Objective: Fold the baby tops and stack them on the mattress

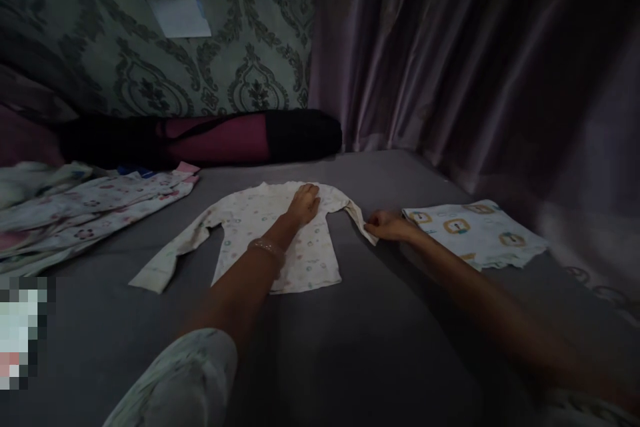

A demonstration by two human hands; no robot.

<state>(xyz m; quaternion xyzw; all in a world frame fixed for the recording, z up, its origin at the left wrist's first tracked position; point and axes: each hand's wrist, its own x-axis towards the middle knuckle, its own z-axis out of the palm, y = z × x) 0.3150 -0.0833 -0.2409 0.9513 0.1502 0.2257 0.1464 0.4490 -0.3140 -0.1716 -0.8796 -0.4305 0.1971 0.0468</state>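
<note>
A small white long-sleeved shirt (305, 260) with a faint print lies spread on the grey bed sheet, its neckline toward the wall. Its sleeve on the left stretches out flat and slants toward me. My left hand (304, 203) rests flat on the upper part of the shirt, near the shoulder on the right, with a clear bracelet at its wrist. At the end of the other sleeve, my right hand (387, 225) pinches the cuff between thumb and fingers. That sleeve looks narrow and somewhat bunched.
A folded white cloth with orange animal prints (475, 230) lies right of my right hand. Patterned clothes (100, 213) are heaped at the left. A black and magenta long bolster-like roll (215, 138) lies along the wall. Purple curtains (400, 47) hang at the right.
</note>
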